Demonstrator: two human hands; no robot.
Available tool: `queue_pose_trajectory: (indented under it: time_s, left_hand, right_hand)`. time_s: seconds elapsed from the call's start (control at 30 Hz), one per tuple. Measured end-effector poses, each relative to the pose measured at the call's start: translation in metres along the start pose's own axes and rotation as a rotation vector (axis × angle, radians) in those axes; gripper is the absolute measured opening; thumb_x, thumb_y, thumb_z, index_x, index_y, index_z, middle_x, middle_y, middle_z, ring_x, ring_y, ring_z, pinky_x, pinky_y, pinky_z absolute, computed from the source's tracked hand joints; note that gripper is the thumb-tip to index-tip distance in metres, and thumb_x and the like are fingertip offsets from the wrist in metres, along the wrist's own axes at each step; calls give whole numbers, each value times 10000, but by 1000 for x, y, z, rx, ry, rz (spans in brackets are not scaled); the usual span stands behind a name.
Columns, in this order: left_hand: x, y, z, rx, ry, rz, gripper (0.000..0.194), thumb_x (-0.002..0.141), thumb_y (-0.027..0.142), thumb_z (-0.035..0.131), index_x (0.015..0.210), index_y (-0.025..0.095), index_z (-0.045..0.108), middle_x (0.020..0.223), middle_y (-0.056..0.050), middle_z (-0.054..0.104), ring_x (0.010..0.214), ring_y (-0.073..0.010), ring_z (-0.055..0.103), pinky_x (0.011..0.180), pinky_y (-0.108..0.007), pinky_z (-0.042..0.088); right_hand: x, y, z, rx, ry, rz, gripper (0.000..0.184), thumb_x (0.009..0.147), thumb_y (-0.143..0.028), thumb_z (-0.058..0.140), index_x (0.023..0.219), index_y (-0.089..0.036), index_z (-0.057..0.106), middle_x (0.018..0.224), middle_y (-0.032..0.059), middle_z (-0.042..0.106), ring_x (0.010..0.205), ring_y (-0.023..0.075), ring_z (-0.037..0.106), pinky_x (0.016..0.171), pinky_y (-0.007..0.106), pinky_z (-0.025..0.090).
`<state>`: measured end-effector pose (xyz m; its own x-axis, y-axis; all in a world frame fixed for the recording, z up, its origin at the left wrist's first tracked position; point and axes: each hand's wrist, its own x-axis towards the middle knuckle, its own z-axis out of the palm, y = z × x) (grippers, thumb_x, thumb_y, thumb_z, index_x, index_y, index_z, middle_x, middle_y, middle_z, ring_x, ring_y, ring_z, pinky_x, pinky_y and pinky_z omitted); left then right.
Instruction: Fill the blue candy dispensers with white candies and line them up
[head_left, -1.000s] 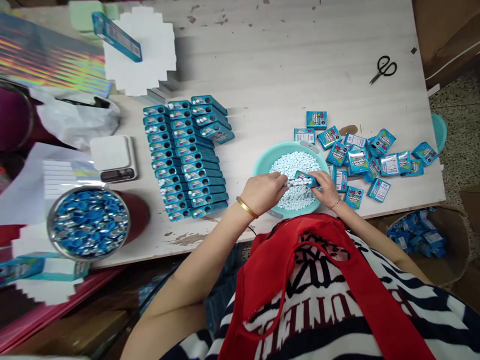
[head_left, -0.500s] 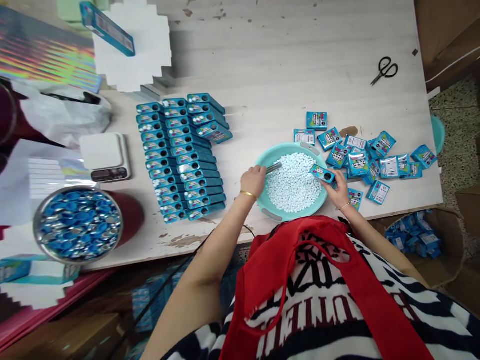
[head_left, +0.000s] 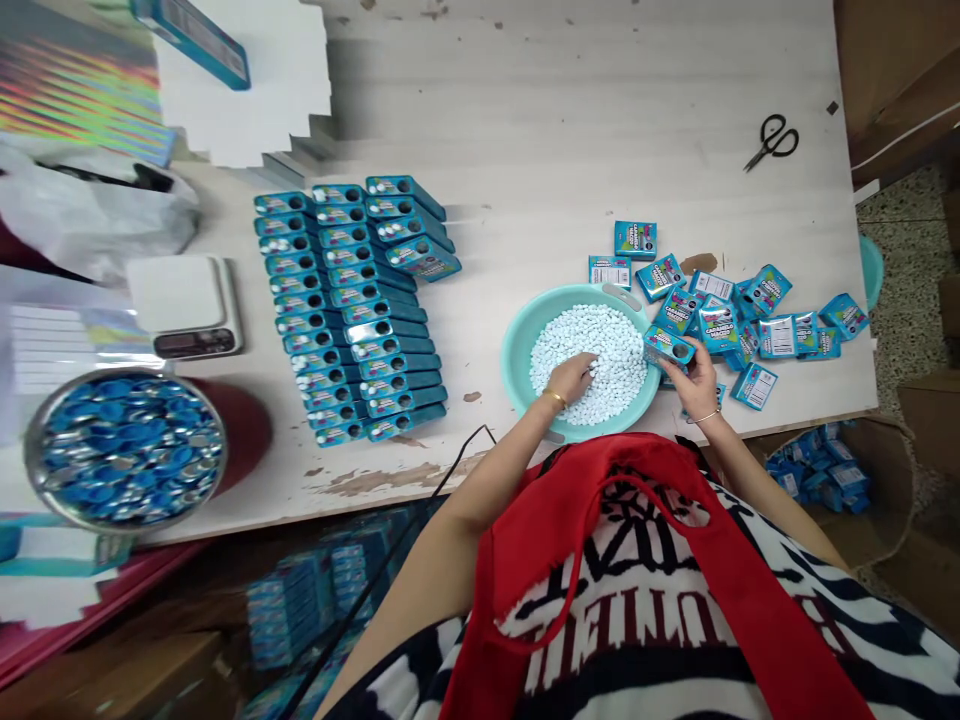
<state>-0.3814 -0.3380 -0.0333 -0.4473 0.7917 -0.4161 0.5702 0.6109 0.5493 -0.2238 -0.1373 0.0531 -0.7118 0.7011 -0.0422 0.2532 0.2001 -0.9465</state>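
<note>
In the head view, a turquoise bowl [head_left: 516,365] full of small pale candies [head_left: 611,345] stands near the table's front edge. My left hand [head_left: 571,380] reaches into it with fingers curled down against the candies. Whatever those fingers hold is hidden. At the bowl's right rim, my right hand [head_left: 694,378] grips a small blue candy box [head_left: 667,347] with a dark round hole at one end. Just beyond that hand lies a loose pile of small blue cartons [head_left: 718,325], some touching one another.
Rows of blue boxes with holes [head_left: 375,300] stand left of the bowl. Further left are a white scale [head_left: 184,300], a pot [head_left: 259,425] of blue-and-silver pieces and a stack of white card [head_left: 262,90]. Black scissors [head_left: 772,142] lie at the back right.
My left hand has moved right from the bowl's left rim into the candies; the grey metal tool it held no longer shows. My right hand has shifted slightly right with the candy box.
</note>
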Motion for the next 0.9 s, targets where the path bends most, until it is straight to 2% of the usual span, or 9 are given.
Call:
queue_pose_trajectory:
  time_s: [0.07,0.13,0.27,0.4,0.5,0.63,0.77,0.83,0.9]
  left_hand:
    - [-11,-4,-8,-33,2,14,408,925,200,458,1323,187,544,1342,-89,625,1202,-220,595,1037,-347,466]
    - [-27,-8,-25,-74,26,40,388,940,252,451,1307,169,545,1311,-107,638,1178,-227,606,1023,-356,477]
    - [-61,-4,-75,-106,101,131,367,965,344,430,1254,157,557,1210,-123,665,1102,-231,630,971,-359,500]
    - [-83,18,-124,-1,98,209,326,974,334,417,1221,178,562,1148,-98,680,1064,-217,639,924,-337,511]
    - [-88,44,-149,172,34,206,297,963,282,431,1208,184,567,1167,-97,680,1076,-232,638,891,-346,515]
    - [-91,87,-170,423,-68,116,262,971,260,446,1179,173,580,1133,-115,687,1038,-264,652,790,-356,520]
    - [-98,129,-181,577,-76,59,280,970,153,409,1199,140,569,976,-124,692,932,-262,666,706,-336,498]
    - [-101,142,-183,617,-67,71,272,973,131,383,1139,137,598,923,-125,681,922,-264,660,701,-335,487]
    - [-104,143,-185,619,-48,99,264,975,135,378,1062,145,626,907,-125,671,934,-267,649,716,-340,481]
  right_hand:
    - [2,0,-1,-51,10,-51,451,809,-444,747,1194,-259,601,1113,49,643,1050,235,612,987,429,509]
    - [3,-1,-2,-128,9,-123,411,834,-426,725,1188,-255,605,1116,60,644,1066,246,613,986,439,510]
    - [5,-6,3,-281,-75,-278,342,881,-367,658,1200,-256,609,1141,89,638,1098,279,607,982,470,515]
    - [3,-8,18,-380,-203,-395,389,866,-220,573,1254,-238,592,1185,110,614,1133,293,588,994,478,512]
    - [1,-9,31,-443,-263,-471,477,812,-125,526,1277,-213,585,1174,115,613,1124,293,577,998,472,507]
    - [-3,-11,41,-522,-322,-504,538,783,-89,507,1297,-227,583,1150,105,619,1098,292,567,980,470,504]
    - [-6,-11,44,-523,-354,-510,540,788,-81,506,1306,-215,581,1150,115,612,1091,294,553,965,464,502]
    - [-6,-10,44,-510,-361,-499,551,787,-77,504,1315,-218,574,1156,116,606,1099,297,549,973,471,498]
    - [-6,-8,44,-494,-362,-490,560,788,-75,500,1325,-223,566,1165,116,603,1108,297,549,986,479,494]
